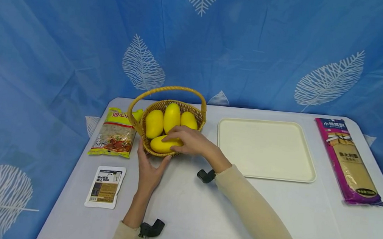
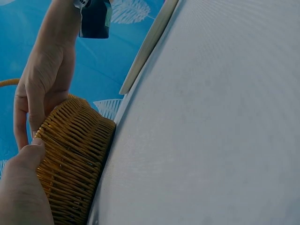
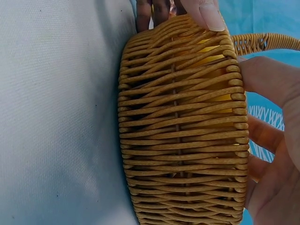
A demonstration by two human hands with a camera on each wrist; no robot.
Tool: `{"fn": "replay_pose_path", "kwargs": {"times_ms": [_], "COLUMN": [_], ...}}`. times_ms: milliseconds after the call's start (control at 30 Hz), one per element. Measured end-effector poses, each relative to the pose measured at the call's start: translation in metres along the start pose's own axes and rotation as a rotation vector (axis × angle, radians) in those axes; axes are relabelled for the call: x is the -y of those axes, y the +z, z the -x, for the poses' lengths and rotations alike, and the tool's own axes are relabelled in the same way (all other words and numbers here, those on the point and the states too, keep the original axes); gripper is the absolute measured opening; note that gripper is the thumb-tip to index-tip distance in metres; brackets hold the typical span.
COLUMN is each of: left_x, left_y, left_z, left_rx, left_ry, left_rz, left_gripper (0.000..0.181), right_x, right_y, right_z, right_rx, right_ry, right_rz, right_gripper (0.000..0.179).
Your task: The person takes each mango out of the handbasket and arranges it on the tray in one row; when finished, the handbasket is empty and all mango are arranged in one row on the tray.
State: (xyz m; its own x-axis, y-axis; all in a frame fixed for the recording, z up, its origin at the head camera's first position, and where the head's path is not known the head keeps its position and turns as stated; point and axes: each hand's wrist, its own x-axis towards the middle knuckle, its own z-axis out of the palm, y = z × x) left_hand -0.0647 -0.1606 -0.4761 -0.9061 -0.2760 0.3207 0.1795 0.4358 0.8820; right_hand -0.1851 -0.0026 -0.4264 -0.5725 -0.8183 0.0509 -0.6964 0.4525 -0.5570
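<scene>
A wicker basket (image 1: 193, 107) with a tall arched handle stands at the back left of the table, holding several yellow mangoes (image 1: 172, 118). My left hand (image 1: 149, 172) holds the basket's front left side; in the right wrist view its thumb (image 3: 211, 16) lies at the rim, its fingers against the woven wall. My right hand (image 1: 191, 140) reaches in over the front rim and grips the front mango (image 1: 159, 145), which lies sideways, thumb on the near side and fingers over the top. In the left wrist view, the basket wall (image 2: 70, 159) hides this mango.
A yellow food packet (image 1: 115, 133) lies left of the basket, with a small white-edged packet (image 1: 105, 187) nearer the front. To the right are a cream tray (image 1: 264, 148) and a long purple noodle packet (image 1: 350, 162). A blue curtain (image 1: 252, 45) hangs behind the table.
</scene>
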Motion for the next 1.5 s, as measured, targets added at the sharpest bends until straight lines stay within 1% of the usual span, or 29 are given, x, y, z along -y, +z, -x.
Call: {"fn": "replay_pose_path", "kwargs": {"times_ms": [33,67,267,333,600,800,1067,1167,1267,1500], "left_x": [0.000,0.004,0.034,0.037,0.038,0.038,0.039,0.040,0.040,0.040], "left_y": [0.000,0.001,0.006,0.006,0.004,0.005,0.005,0.005,0.005,0.006], "left_z": [0.000,0.000,-0.001,-0.001,0.000,0.000,0.000,0.000,0.000,0.001], "left_rx": [0.001,0.000,-0.008,-0.006,-0.002,-0.002,-0.003,-0.005,-0.007,-0.012], "left_ry": [-0.004,-0.002,-0.008,-0.012,-0.014,-0.007,0.004,0.011,0.017,0.014], "left_rz": [0.000,0.001,-0.009,-0.013,-0.039,-0.036,-0.028,-0.025,-0.026,-0.013], "left_gripper": [0.100,0.100,0.106,0.107,0.106,0.106,0.106,0.106,0.105,0.105], "right_x": [0.000,0.000,0.002,0.002,0.003,0.003,0.007,0.008,0.009,0.010], "right_y": [0.000,-0.001,-0.004,-0.006,-0.013,-0.014,-0.021,-0.023,-0.024,-0.026], "right_z": [0.000,0.001,0.003,0.004,0.009,0.015,0.034,0.043,0.054,0.080], "right_rx": [-0.002,-0.003,-0.021,-0.035,-0.113,-0.174,-0.329,-0.379,-0.431,-0.592], "right_ry": [-0.001,-0.002,-0.022,-0.032,-0.051,-0.063,-0.104,-0.102,-0.095,-0.080], "right_rz": [-0.002,-0.002,-0.010,-0.018,-0.028,-0.032,-0.036,-0.033,-0.053,-0.096], "right_gripper": [0.033,0.033,0.033,0.033,0.034,0.034,0.032,0.032,0.031,0.035]}}
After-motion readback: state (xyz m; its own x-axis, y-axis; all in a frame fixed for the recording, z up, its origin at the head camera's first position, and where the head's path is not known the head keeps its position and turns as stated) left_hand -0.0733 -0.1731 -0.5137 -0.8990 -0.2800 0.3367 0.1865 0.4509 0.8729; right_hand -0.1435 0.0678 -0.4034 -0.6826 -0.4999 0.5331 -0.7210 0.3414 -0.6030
